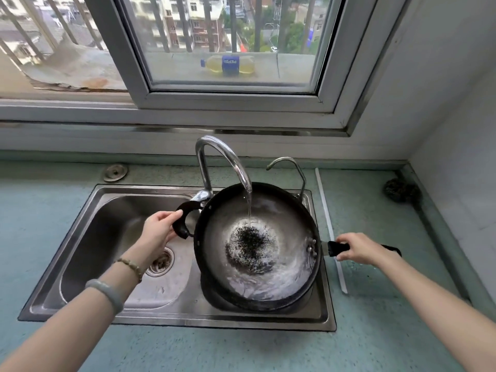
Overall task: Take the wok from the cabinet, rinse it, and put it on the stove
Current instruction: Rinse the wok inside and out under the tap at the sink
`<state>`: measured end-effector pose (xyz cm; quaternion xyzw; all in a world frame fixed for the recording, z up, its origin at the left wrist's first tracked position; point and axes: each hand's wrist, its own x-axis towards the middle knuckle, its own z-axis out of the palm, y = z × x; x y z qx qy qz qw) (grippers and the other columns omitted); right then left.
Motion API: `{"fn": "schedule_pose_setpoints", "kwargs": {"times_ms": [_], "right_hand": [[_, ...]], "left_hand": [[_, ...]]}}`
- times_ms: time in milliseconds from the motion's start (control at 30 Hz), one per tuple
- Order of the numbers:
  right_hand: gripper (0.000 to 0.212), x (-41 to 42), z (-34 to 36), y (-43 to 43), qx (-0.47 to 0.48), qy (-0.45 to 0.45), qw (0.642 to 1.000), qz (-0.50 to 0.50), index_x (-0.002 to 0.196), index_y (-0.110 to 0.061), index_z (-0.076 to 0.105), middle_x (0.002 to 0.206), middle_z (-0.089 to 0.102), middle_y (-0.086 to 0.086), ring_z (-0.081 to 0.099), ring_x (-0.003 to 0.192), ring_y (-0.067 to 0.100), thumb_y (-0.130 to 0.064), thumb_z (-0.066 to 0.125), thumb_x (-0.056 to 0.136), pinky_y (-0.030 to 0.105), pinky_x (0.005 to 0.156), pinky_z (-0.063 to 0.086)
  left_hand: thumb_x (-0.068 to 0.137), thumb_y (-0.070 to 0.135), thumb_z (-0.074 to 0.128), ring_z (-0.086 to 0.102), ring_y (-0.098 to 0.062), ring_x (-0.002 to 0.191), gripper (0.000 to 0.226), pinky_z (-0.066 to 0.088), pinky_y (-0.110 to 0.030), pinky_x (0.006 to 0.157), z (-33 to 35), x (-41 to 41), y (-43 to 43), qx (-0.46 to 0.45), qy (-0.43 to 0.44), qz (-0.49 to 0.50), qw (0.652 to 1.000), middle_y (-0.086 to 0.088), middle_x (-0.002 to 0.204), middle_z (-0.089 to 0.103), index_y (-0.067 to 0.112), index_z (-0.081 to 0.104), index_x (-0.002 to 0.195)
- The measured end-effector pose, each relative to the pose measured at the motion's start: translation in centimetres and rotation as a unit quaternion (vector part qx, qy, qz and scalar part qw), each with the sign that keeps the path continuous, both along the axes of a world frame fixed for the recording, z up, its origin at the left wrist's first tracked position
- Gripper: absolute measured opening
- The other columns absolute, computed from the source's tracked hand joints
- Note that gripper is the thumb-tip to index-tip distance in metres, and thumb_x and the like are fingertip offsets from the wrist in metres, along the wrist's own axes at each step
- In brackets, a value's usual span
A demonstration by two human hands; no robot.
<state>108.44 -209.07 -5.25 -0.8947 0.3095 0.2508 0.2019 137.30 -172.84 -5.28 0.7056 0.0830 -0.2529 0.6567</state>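
While water runs from the tall curved tap (pixel 228 159) into it, a dark round wok (pixel 257 245) is held over the right-hand basin of a steel double sink (pixel 88 237), tipped slightly toward the viewer. The stream lands near the middle of the wok, where a patch of black specks sits, and water swirls around the lower side.

The left hand (pixel 158 232) grips the small black loop handle (pixel 183 218) on the wok's left rim, its fingers (pixel 171 216) curled over the loop and closed on it. The right hand (pixel 359 249) wraps around the long black straight handle (pixel 338 248) on the opposite side, its fingers folded down over the grip. Two bracelets circle the left wrist.

The wok looks like rigid metal and probably heavy, more so with water pooling inside. Wet surfaces are likely slippery, so both handles seem the sensible places to hold; the straight handle gives leverage for tipping, the loop steadies the far side.

A blue-green worktop (pixel 375 331) surrounds the sink. A thinner second tap (pixel 291 167) stands just behind the wok, and a wire scouring ball (pixel 400 190) rests in the far right corner. Beyond the window (pixel 230 44) a plastic bottle (pixel 228 65) lies on the outer ledge. No stove is in view.
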Motion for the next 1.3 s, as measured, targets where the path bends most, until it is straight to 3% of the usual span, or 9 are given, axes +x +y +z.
{"fn": "schedule_pose_setpoints", "kwargs": {"times_ms": [133, 267, 400, 600, 733, 900, 1033, 1200, 1300], "right_hand": [[0.041, 0.3, 0.5, -0.4, 0.043, 0.046, 0.998, 0.015, 0.109, -0.024, 0.066, 0.106, 0.068, -0.003, 0.061, 0.102, 0.016, -0.033, 0.08, 0.072, 0.03, 0.085, 0.046], [0.021, 1.2, 2.6, -1.3, 0.03, 0.067, 0.997, 0.038, 0.083, -0.037, 0.065, 0.091, 0.07, -0.005, 0.062, 0.091, 0.015, -0.036, 0.08, 0.068, 0.029, 0.078, 0.047], [0.02, 2.1, 4.5, -1.3, -0.014, 0.045, 0.997, 0.057, 0.082, -0.037, 0.062, 0.087, 0.066, -0.005, 0.06, 0.087, 0.015, -0.034, 0.079, 0.07, 0.029, 0.069, 0.046], [0.029, 2.3, 5.6, -1.0, -0.18, -0.034, 0.977, 0.112, 0.098, -0.028, 0.067, 0.096, 0.069, -0.004, 0.062, 0.098, 0.019, -0.041, 0.073, 0.074, 0.029, 0.072, 0.039], [0.037, 1.6, 3.7, -0.8, -0.187, -0.07, 0.977, 0.072, 0.109, -0.025, 0.064, 0.102, 0.066, 0.003, 0.059, 0.102, 0.023, -0.038, 0.074, 0.076, 0.034, 0.084, 0.043], [0.048, 0.8, 0.2, 0.2, -0.087, -0.061, 0.994, 0.01, 0.121, -0.023, 0.06, 0.116, 0.065, 0.004, 0.057, 0.11, 0.025, -0.034, 0.075, 0.076, 0.033, 0.083, 0.043], [0.061, 1.0, -1.1, 0.3, 0.0, -0.012, 1.0, -0.006, 0.129, -0.019, 0.056, 0.129, 0.061, 0.003, 0.054, 0.121, 0.02, -0.033, 0.079, 0.074, 0.032, 0.096, 0.043], [0.028, 2.2, 1.6, -0.6, 0.06, 0.063, 0.995, 0.04, 0.095, -0.032, 0.067, 0.098, 0.068, -0.007, 0.06, 0.093, 0.014, -0.035, 0.081, 0.07, 0.028, 0.079, 0.046], [0.025, 3.0, 3.9, -1.1, 0.043, 0.07, 0.994, 0.066, 0.09, -0.031, 0.07, 0.088, 0.069, -0.009, 0.062, 0.089, 0.014, -0.037, 0.081, 0.068, 0.03, 0.077, 0.047]], "left_hand": [[0.087, 0.013, 0.066, 0.06, -0.015, 0.05, 0.013, 0.049, -0.019, 0.041, -1.0, -0.1, 0.7, 0.029, 0.036, 0.007, 0.999, -0.01, 0.075, 0.057, 0.008, 0.054, 0.084], [0.089, 0.014, 0.064, 0.057, -0.007, 0.035, 0.017, 0.044, -0.015, 0.036, -3.1, -1.0, 1.3, 0.052, 0.089, 0.025, 0.994, -0.009, 0.073, 0.054, 0.008, 0.053, 0.077], [0.092, 0.014, 0.059, 0.06, -0.009, 0.037, 0.014, 0.046, -0.017, 0.036, -4.7, -1.7, 1.9, 0.047, 0.133, 0.035, 0.989, -0.011, 0.075, 0.057, 0.006, 0.055, 0.081], [0.095, 0.01, 0.054, 0.062, -0.023, 0.069, 0.011, 0.048, -0.039, 0.09, -5.7, -2.5, 1.9, -0.002, 0.129, 0.051, 0.99, -0.014, 0.082, 0.059, 0.0, 0.055, 0.097], [0.094, 0.007, 0.054, 0.066, -0.012, 0.052, 0.006, 0.056, -0.02, 0.057, -3.7, -2.1, 1.4, -0.026, 0.049, 0.044, 0.997, -0.012, 0.082, 0.06, 0.002, 0.056, 0.098], [0.089, 0.01, 0.062, 0.062, -0.025, 0.082, 0.03, 0.057, -0.02, 0.063, -1.6, -0.3, 1.4, -0.019, -0.041, 0.023, 0.999, -0.013, 0.094, 0.064, -0.002, 0.057, 0.117], [0.086, 0.015, 0.067, 0.061, -0.02, 0.075, 0.023, 0.053, -0.016, 0.053, -0.3, 0.4, 1.2, 0.005, -0.04, 0.014, 0.999, -0.009, 0.086, 0.064, 0.002, 0.063, 0.104], [0.084, 0.019, 0.07, 0.056, -0.017, 0.059, 0.021, 0.052, -0.021, 0.05, -1.7, 0.5, 1.9, 0.065, 0.028, 0.037, 0.997, -0.011, 0.075, 0.058, 0.008, 0.056, 0.073], [0.084, 0.02, 0.07, 0.055, -0.019, 0.06, 0.021, 0.05, -0.025, 0.056, -3.6, 0.0, 2.9, 0.082, 0.079, 0.048, 0.992, -0.013, 0.081, 0.056, 0.009, 0.055, 0.076]]}}
